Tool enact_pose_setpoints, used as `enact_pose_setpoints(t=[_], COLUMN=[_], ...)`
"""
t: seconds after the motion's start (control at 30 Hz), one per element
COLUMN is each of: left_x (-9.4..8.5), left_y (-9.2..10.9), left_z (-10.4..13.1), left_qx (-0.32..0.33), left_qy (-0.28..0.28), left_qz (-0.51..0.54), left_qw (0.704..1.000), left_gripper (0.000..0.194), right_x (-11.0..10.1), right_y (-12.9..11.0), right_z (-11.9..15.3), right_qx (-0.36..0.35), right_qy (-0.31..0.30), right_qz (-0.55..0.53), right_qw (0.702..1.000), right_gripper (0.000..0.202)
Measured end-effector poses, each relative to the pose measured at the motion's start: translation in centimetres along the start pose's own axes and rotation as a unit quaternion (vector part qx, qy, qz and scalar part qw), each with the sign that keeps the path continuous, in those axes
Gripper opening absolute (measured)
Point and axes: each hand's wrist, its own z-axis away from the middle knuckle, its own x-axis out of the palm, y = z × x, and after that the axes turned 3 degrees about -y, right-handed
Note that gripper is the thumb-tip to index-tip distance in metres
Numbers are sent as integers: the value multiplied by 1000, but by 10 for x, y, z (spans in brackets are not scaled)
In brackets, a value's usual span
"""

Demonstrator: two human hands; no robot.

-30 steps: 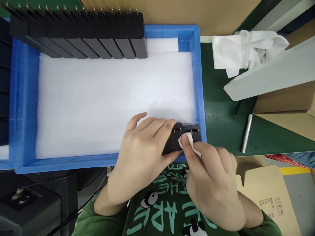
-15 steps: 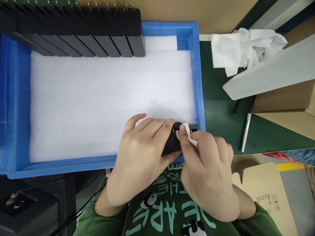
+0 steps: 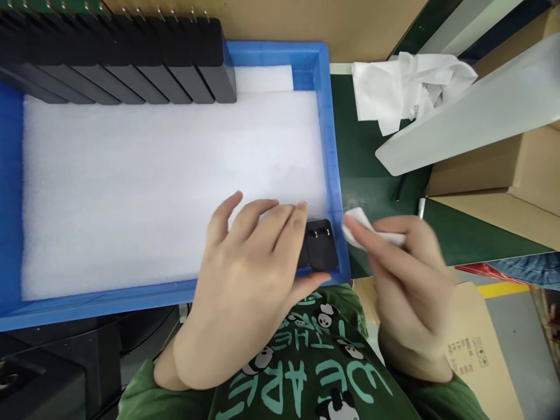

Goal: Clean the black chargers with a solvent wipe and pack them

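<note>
Black adapter point(image 3: 322, 254) (prongs point(image 3: 328, 232) up) stands long axis vertical.

Grey floor point(image 3: 516, 338) with yellow stripe point(image 3: 503, 290)

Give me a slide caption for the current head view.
Left hand by black pronged blocks in a blue tray, right hand pinching a white wipe.

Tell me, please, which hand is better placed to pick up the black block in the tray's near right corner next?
Probably the left hand: it is close beside the black block. The right hand pinches a white cloth outside the blue tray, so it seems less free.
</note>
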Motion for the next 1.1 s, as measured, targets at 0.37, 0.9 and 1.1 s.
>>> enact_pose_setpoints(t=[0.37,0.9,1.1], left_x=[2,-1,0], left_y=[4,2,-6], left_z=[-6,0,8], left_qx=[11,4,-26], left_qy=[-15,-23,-12], left_qz=[17,3,2], left_qw=[1000,1000,1000], left_gripper=[34,43,36], right_x=[25,9,33], right_y=[4,-8,-23], right_z=[18,14,5], right_qx=[-90,-110,-91], right_qy=[42,-16,33], right_qz=[93,26,182], right_qw=[991,993,979], right_gripper=[66,48,35])
